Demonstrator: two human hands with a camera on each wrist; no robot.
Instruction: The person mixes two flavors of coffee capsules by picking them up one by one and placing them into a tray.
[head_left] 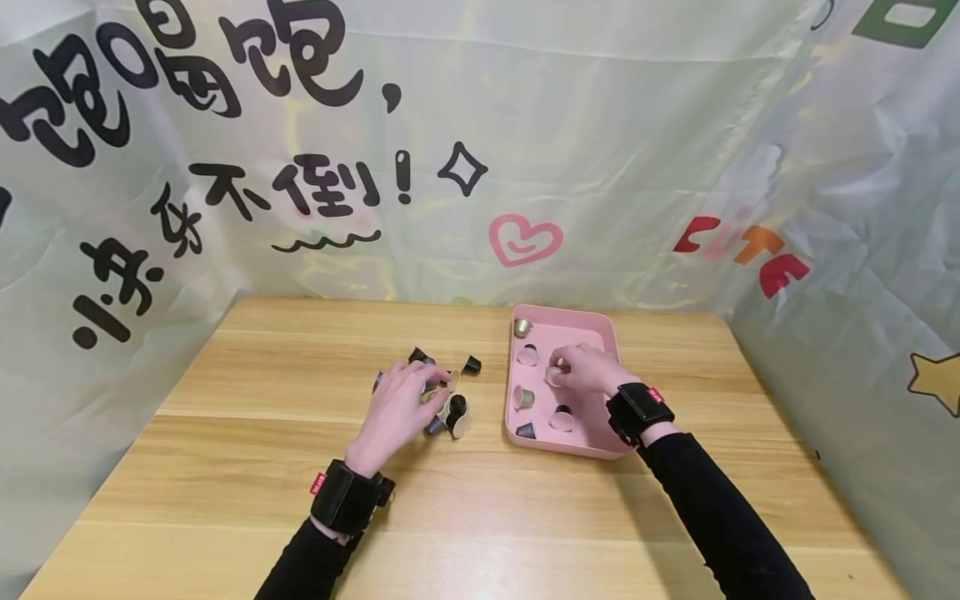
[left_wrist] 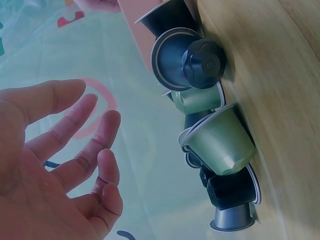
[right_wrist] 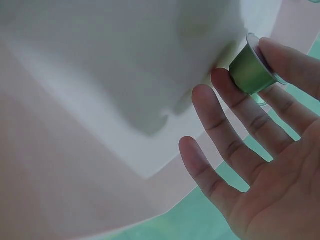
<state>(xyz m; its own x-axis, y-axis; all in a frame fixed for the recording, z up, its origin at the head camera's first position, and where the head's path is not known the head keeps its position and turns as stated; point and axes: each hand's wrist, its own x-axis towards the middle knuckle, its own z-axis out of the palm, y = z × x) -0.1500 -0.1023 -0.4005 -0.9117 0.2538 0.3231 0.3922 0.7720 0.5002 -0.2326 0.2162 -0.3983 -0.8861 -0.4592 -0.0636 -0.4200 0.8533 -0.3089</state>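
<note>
Between thumb and fingers my right hand pinches a green coffee capsule over the pink tray. My left hand hovers beside a loose pile of coffee capsules on the table, its fingers loosely bent and holding nothing. In the left wrist view, that pile includes a light green capsule, a dark blue capsule and a black capsule. The left fingers are apart from them there. From the head camera, the left hand hides part of the pile.
Several capsules lie spread in the tray, among them a green capsule, a gold-green capsule and a dark capsule. A black capsule lies at the pile's right edge. A printed cloth hangs behind the wooden table.
</note>
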